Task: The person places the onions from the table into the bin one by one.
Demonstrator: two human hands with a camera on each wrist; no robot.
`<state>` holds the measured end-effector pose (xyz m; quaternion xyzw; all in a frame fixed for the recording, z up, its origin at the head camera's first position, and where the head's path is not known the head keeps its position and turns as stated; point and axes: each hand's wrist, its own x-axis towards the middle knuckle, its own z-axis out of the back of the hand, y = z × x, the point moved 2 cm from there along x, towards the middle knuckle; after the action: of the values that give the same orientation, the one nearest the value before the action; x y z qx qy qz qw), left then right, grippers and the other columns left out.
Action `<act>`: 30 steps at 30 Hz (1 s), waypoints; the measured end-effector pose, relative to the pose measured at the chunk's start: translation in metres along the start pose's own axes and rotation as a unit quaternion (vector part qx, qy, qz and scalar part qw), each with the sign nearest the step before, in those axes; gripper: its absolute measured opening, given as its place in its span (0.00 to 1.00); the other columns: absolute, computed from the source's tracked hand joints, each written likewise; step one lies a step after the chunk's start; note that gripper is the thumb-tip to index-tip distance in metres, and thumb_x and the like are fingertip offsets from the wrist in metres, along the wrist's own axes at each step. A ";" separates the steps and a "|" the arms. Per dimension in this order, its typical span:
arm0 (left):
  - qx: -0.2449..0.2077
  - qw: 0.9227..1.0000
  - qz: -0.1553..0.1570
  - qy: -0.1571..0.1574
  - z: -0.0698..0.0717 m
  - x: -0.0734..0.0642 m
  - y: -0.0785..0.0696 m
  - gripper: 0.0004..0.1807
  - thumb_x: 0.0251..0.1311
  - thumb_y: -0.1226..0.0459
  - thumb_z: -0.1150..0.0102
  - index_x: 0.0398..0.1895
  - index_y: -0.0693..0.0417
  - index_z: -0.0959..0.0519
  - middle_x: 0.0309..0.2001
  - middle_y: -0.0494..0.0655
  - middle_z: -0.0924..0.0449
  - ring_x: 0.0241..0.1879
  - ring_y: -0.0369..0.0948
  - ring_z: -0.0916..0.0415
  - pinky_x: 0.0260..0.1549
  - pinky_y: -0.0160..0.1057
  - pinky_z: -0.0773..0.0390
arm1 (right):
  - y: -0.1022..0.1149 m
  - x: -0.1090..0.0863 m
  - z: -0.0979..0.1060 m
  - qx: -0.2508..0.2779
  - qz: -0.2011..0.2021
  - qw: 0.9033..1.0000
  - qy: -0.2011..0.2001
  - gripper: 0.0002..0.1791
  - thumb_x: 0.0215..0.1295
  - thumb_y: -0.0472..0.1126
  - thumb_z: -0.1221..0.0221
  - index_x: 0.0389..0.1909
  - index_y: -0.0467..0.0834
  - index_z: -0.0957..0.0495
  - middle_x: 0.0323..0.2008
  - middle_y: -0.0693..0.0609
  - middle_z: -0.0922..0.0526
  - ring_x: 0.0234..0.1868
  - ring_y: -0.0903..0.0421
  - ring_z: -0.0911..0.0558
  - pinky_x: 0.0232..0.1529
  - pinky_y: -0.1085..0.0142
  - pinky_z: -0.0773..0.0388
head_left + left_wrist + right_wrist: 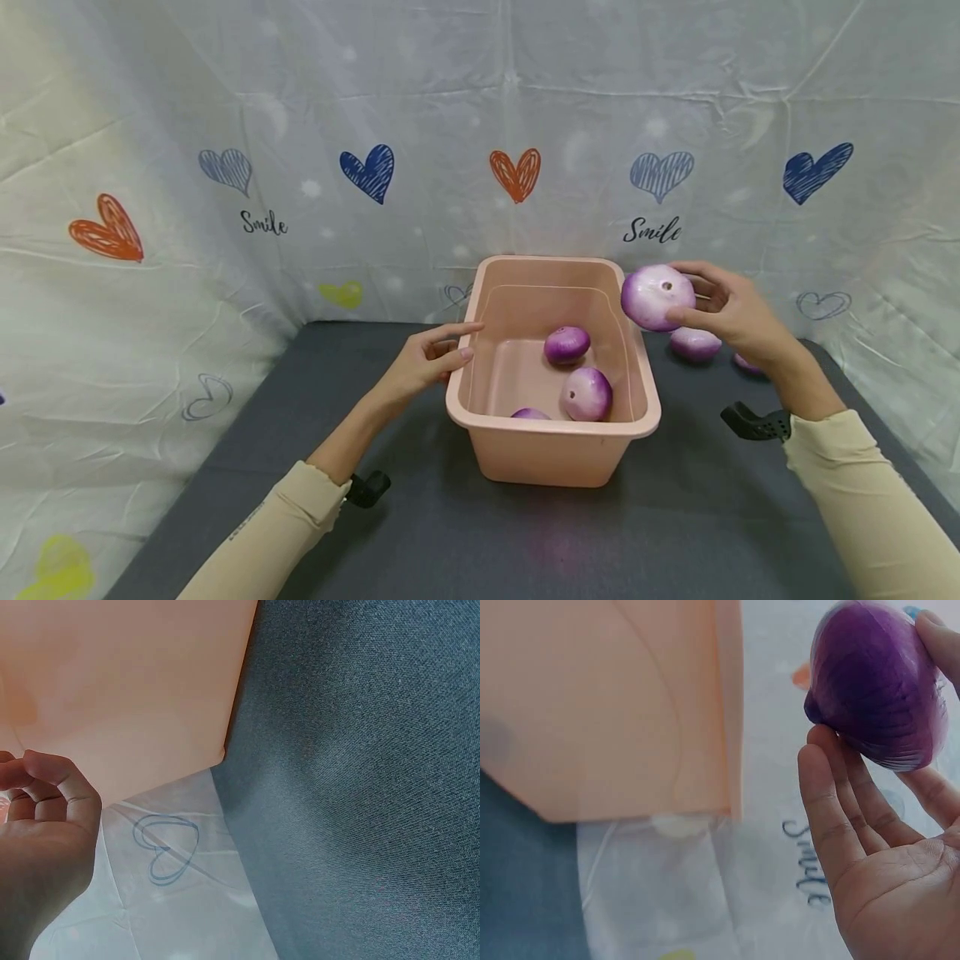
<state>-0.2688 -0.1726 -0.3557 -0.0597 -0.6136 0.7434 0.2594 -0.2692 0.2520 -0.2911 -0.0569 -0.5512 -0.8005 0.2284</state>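
Observation:
My right hand (738, 312) holds a purple onion (658, 297) between thumb and fingers, level with the right rim of a peach plastic tub (551, 454). In the right wrist view the onion (877, 686) sits at the fingertips, its dark pointed end toward the tub wall (592, 705). At the tub's left rim, my left hand (420, 362) grips the edge, fingers reaching over it. Inside the tub lie a dark purple onion (567, 344), a paler onion (587, 394) and a third onion (530, 413), mostly hidden by the front wall.
Right of the tub, another onion (695, 343) lies on the dark grey table (360, 542). A further onion (748, 363) is partly covered by my right wrist. Behind the table hangs a white sheet (435, 108) printed with hearts.

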 end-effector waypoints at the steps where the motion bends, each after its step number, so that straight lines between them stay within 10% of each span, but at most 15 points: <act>1: -0.001 1.000 -0.001 0.000 0.000 0.000 0.000 0.26 0.72 0.61 0.40 0.72 0.51 0.27 0.48 0.60 0.18 0.45 0.57 0.20 0.37 0.46 0.16 | 0.001 0.002 -0.003 0.005 0.002 1.000 0.005 0.32 0.65 0.32 0.33 0.70 0.44 0.29 0.63 0.44 0.26 0.56 0.52 0.20 0.47 0.65 0.19; 30: -0.008 1.000 0.000 -0.004 -0.001 0.000 0.001 0.27 0.72 0.61 0.40 0.72 0.52 0.27 0.45 0.60 0.18 0.39 0.48 0.19 0.34 0.45 0.16 | -0.005 0.010 -0.023 0.051 0.026 0.997 0.057 0.27 0.69 0.31 0.37 0.68 0.40 0.29 0.58 0.32 0.24 0.54 0.45 0.18 0.50 0.60 0.20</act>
<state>-0.2686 -0.1719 -0.3567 -0.0582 -0.6205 0.7387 0.2567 -0.2765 0.2298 -0.3002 -0.0137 -0.5761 -0.7668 0.2827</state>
